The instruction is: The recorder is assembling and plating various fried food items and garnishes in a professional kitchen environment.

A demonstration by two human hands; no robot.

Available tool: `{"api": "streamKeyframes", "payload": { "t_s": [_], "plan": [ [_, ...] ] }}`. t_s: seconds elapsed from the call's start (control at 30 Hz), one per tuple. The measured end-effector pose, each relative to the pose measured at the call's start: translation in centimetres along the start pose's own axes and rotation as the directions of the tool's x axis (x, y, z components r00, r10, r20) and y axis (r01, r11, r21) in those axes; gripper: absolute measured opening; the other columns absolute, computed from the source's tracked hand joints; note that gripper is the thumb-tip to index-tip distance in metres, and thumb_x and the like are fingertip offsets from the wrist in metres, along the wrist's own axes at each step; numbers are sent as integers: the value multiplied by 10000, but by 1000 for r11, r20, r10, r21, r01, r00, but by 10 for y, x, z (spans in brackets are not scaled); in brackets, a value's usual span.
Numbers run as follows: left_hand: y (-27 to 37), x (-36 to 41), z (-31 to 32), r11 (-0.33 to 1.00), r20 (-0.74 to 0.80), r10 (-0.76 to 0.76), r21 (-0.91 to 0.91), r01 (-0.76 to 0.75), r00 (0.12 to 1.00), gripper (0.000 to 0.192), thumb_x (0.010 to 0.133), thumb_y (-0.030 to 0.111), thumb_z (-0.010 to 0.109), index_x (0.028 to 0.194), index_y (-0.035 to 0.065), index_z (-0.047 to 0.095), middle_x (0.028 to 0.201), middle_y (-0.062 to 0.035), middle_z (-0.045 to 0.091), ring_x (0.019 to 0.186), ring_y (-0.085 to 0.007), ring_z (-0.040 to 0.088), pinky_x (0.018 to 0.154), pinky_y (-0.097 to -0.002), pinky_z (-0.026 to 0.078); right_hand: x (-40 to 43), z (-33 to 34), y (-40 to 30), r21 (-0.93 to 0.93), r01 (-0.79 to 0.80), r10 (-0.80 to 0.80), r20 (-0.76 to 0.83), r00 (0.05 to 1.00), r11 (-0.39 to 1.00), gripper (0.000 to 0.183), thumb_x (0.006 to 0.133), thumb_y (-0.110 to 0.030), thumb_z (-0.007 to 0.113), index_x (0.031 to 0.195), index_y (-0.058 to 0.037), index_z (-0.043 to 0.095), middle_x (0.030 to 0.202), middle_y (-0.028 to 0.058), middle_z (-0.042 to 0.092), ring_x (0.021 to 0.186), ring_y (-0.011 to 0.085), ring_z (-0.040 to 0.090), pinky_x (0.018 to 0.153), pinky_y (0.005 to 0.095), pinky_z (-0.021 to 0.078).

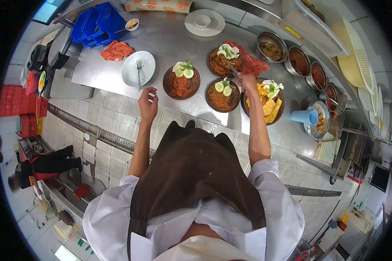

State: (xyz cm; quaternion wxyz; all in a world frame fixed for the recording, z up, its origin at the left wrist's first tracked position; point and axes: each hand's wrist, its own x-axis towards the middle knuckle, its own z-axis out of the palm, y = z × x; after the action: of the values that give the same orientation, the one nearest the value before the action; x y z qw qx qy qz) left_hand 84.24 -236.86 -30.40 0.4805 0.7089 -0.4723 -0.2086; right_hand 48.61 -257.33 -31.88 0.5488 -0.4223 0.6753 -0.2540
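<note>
My right hand grips a metal utensil, perhaps tongs, whose far end reaches into a dark round dish of red-sauced food topped with pale leaves. My left hand is empty, loosely curled at the table's front edge below a white oval plate with a fork. Between my hands are two more dark dishes of red sambal-like food, one at the left and one nearer my right hand, both with cucumber slices. Under my right forearm sits a dish of yellow fried pieces, partly hidden.
Orange cloths lie at the left and right of the steel table. Steel bowls of sauce, a blue cup and a colander line the right side. Blue bins stand back left. A person is far left.
</note>
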Motion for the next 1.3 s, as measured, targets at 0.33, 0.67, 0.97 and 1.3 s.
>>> {"api": "streamKeyframes", "payload": {
  "t_s": [0.33,0.67,0.97,1.3],
  "plan": [
    [0,3,6,1000,107,6,15,-8,994,209,768,-45,559,968,-3,605,805,-58,615,613,-110,543,576,-254,450,52,-20,-50,-300,-163,248,274,929,940,321,907,-333,540,769,-47,493,586,30,497,373,128,331,359,332,237],
    [-13,5,-6,1000,93,12,-7,-12,996,207,782,-45,551,980,-11,599,808,-50,607,607,-93,534,562,-236,441,35,-32,-34,-616,143,-83,126,989,775,323,900,-321,573,751,-34,568,541,41,531,420,141,476,410,312,364],
    [7,24,57,949,42,181,-268,-164,982,250,833,51,567,1074,-9,539,943,-50,572,702,-98,521,584,-236,447,-154,-196,-28,-366,243,-403,-468,787,899,363,838,-341,643,820,21,658,649,173,612,609,293,595,590,392,439],
    [230,4,277,727,136,438,-635,-261,889,280,862,-27,526,1131,10,460,968,-55,496,827,-99,474,701,-207,398,-185,-555,187,286,237,78,-774,628,928,362,910,-311,577,747,8,630,532,15,484,407,89,382,385,269,241]
  ]
}}
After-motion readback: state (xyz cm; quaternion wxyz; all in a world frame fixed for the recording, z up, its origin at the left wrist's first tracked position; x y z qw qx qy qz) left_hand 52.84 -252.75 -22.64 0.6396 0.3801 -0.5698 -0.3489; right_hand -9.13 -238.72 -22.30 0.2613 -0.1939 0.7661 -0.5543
